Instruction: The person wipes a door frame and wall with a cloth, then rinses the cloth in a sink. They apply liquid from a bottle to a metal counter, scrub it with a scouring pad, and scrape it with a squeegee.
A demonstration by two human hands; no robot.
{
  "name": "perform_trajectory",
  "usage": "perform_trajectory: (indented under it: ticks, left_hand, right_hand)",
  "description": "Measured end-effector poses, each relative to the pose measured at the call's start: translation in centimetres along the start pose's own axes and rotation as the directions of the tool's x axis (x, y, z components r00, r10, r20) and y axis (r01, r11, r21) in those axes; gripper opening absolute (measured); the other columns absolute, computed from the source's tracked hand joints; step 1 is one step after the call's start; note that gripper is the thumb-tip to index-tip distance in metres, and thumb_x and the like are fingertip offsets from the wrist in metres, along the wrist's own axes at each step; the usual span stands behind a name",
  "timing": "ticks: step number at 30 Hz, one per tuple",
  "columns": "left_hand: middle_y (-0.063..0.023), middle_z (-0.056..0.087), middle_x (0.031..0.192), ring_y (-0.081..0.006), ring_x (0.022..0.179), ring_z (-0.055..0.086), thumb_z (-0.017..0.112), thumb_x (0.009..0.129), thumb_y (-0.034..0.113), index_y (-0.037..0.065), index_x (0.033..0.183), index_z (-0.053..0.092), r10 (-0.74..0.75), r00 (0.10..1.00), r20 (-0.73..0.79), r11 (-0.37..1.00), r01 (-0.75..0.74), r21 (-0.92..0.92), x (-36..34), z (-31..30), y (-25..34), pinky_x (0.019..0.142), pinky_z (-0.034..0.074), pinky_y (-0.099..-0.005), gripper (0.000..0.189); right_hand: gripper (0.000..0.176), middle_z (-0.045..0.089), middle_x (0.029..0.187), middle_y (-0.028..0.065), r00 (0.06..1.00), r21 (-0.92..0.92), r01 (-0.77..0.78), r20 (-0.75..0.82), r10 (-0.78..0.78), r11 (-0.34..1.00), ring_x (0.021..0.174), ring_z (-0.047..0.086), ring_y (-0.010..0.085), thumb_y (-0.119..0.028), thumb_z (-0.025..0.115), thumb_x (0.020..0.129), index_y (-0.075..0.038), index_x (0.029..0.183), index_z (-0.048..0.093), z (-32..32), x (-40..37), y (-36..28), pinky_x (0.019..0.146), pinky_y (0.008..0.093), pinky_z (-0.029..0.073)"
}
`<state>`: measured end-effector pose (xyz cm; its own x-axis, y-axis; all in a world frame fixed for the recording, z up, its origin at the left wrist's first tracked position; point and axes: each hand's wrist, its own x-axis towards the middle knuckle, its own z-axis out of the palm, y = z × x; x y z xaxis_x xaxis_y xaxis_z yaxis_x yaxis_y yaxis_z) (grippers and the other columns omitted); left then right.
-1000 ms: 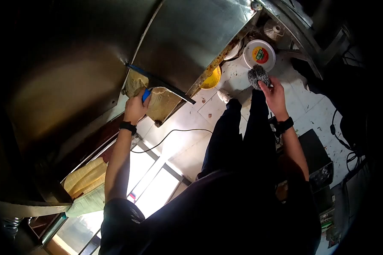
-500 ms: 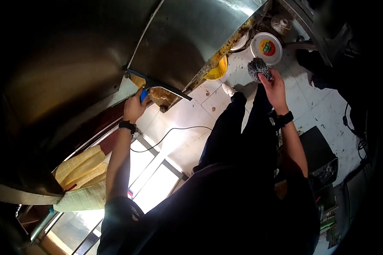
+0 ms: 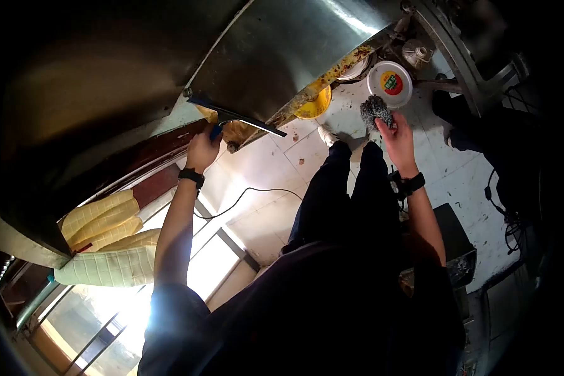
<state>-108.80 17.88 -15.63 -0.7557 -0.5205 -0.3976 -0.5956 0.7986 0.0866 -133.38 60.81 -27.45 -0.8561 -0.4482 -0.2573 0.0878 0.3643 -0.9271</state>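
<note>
My left hand (image 3: 203, 150) is closed round the blue handle of a squeegee (image 3: 241, 118). Its long dark blade lies across the lower corner of a large metal panel (image 3: 263, 56), which has a rusty, stained edge. Between the fingers of my right hand (image 3: 396, 136) is a grey metal scouring pad (image 3: 376, 113), held over the floor just below a white lid (image 3: 390, 84) with a red and yellow label.
A yellow bucket (image 3: 314, 104) stands under the panel's edge, with a plastic jug (image 3: 416, 54) farther right. A thin cable (image 3: 247, 188) crosses the tiled floor. Yellow quilted cloth (image 3: 100, 219) hangs at left. A person's dark-clad leg (image 3: 454, 116) shows at right.
The view has shifted a little. My left hand and the squeegee blade have turned slightly against the panel. The scouring pad sits slightly lower and more to the left, still in my right hand.
</note>
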Motion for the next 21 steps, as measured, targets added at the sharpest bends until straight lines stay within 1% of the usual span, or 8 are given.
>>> perform_trajectory:
  ticks: [2, 7, 9, 11, 15, 17, 19, 21]
  left_hand:
    - [-0.0289, 0.067, 0.097, -0.0463, 0.091, 0.065, 0.064, 0.090, 0.027, 0.004, 0.124, 0.061, -0.034, 0.999, 0.007, 0.999, 0.034, -0.020, -0.4, 0.5, 0.2, 0.078, 0.053, -0.0517, 0.041]
    - [-0.0271, 0.068, 0.094, -0.0462, 0.092, 0.065, 0.064, 0.092, 0.028, 0.003, 0.119, 0.063, -0.111, 0.990, -0.087, 0.985, 0.098, -0.145, -2.3, 2.6, 0.5, 0.078, 0.052, -0.0505, 0.037]
    - [-0.0257, 0.068, 0.093, -0.0445, 0.091, 0.066, 0.064, 0.092, 0.029, 0.005, 0.117, 0.064, -0.186, 0.980, -0.075, 0.972, 0.173, -0.158, -3.4, 1.9, 2.2, 0.077, 0.052, -0.0488, 0.035]
    - [-0.0247, 0.069, 0.091, -0.0435, 0.089, 0.066, 0.064, 0.092, 0.028, 0.005, 0.115, 0.065, -0.336, 0.940, 0.058, 0.922, 0.341, -0.181, -4.3, 1.7, 2.7, 0.076, 0.052, -0.0476, 0.032]
    - [-0.0240, 0.069, 0.090, -0.0428, 0.088, 0.067, 0.064, 0.091, 0.028, 0.005, 0.111, 0.067, -0.385, 0.919, 0.082, 0.896, 0.393, -0.205, -6.8, 2.0, 3.5, 0.076, 0.052, -0.0470, 0.031]
    - [-0.0245, 0.069, 0.091, -0.0431, 0.090, 0.067, 0.064, 0.090, 0.029, 0.005, 0.108, 0.068, -0.404, 0.908, 0.113, 0.889, 0.418, -0.186, -7.2, 2.0, 3.1, 0.077, 0.052, -0.0478, 0.030]
    - [-0.0257, 0.069, 0.094, -0.0435, 0.092, 0.067, 0.064, 0.089, 0.030, 0.004, 0.105, 0.069, -0.380, 0.922, 0.074, 0.910, 0.387, -0.150, -6.6, 2.0, 2.8, 0.080, 0.052, -0.0484, 0.031]
    - [-0.0270, 0.069, 0.096, -0.0440, 0.095, 0.066, 0.063, 0.088, 0.030, 0.004, 0.103, 0.069, -0.363, 0.924, 0.122, 0.915, 0.378, -0.144, -6.2, 1.2, 2.8, 0.082, 0.052, -0.0490, 0.030]
  right_hand:
    - [0.030, 0.061, 0.090, 0.0141, 1.000, -0.018, -0.008, 0.020, 0.008, 1.000, 0.075, 0.059, 0.0233, -0.024, 0.071, 0.090, 0.001, 0.106, 0.064, -1.2, 0.4, 0.0, 0.067, 0.0339, 0.048]
    - [0.031, 0.062, 0.092, 0.0139, 0.998, -0.066, 0.060, 0.000, -0.060, 0.996, 0.077, 0.060, 0.0237, -0.026, 0.070, 0.090, 0.000, 0.104, 0.063, -3.5, 1.2, 1.0, 0.069, 0.0352, 0.048]
    - [0.032, 0.063, 0.092, 0.0139, 0.998, -0.050, 0.065, 0.002, -0.065, 0.997, 0.077, 0.060, 0.0241, -0.027, 0.070, 0.090, 0.000, 0.104, 0.062, -4.1, 1.2, 1.1, 0.070, 0.0356, 0.048]
    - [0.033, 0.063, 0.094, 0.0138, 0.999, -0.085, 0.032, 0.042, -0.028, 0.996, 0.079, 0.061, 0.0248, -0.028, 0.071, 0.090, 0.000, 0.105, 0.062, -4.5, 1.5, 1.8, 0.071, 0.0359, 0.049]
    - [0.034, 0.064, 0.097, 0.0145, 0.994, -0.173, 0.017, 0.107, 0.002, 0.985, 0.082, 0.062, 0.0263, -0.028, 0.071, 0.090, 0.000, 0.107, 0.062, -4.7, 2.1, 2.4, 0.072, 0.0366, 0.049]
    - [0.034, 0.065, 0.097, 0.0155, 0.993, -0.095, 0.056, 0.106, -0.046, 0.994, 0.084, 0.064, 0.0284, -0.027, 0.071, 0.090, 0.000, 0.107, 0.062, -4.4, 2.2, 2.2, 0.073, 0.0377, 0.050]
    - [0.033, 0.065, 0.098, 0.0160, 0.990, -0.089, 0.079, 0.121, -0.068, 0.993, 0.085, 0.065, 0.0290, -0.027, 0.071, 0.090, 0.000, 0.106, 0.062, -4.4, 2.2, 2.2, 0.073, 0.0379, 0.051]
    - [0.033, 0.065, 0.098, 0.0164, 0.986, -0.086, 0.108, 0.138, -0.096, 0.990, 0.086, 0.065, 0.0297, -0.026, 0.071, 0.090, 0.000, 0.106, 0.062, -4.9, 2.6, 2.1, 0.073, 0.0382, 0.051]
